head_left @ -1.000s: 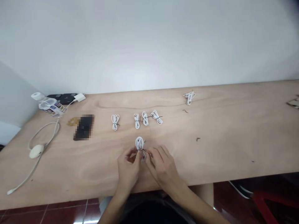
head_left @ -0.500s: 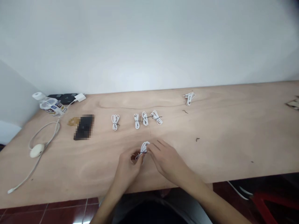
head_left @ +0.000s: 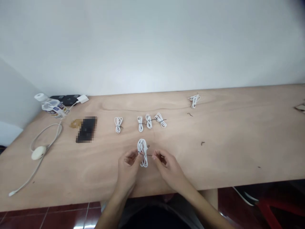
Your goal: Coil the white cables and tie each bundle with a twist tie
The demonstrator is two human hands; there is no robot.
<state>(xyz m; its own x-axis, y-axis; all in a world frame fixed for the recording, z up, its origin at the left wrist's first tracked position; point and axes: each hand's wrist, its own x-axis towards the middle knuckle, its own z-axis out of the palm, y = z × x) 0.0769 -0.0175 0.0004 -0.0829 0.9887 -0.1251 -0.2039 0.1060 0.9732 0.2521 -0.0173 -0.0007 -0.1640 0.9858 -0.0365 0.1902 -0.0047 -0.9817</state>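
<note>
Coiled white cable is at the near edge side of the wooden desk, between the two hands, its loops running roughly away from the person. Left hand: grip narrow, thumb and fingers pinched on the left side of the coil near its middle, where a dark twist tie crosses it. Right hand: grip narrow, thumb and forefinger closed on the free end of the twist tie, just right of the coil; a short length of tie spans the gap. Beyond the hands, four tied white cables lie in a loose row: the leftmost bundle sits apart, the other three close together. Another white cable bundle lies farther back to the right, with a loose tie just in front of it and a second dark piece nearer the person. Left end of desk: plastic bottle, white adapter, long white cord with a round cream piece beside it, and a dark pixelated object, identity not readable.
</note>
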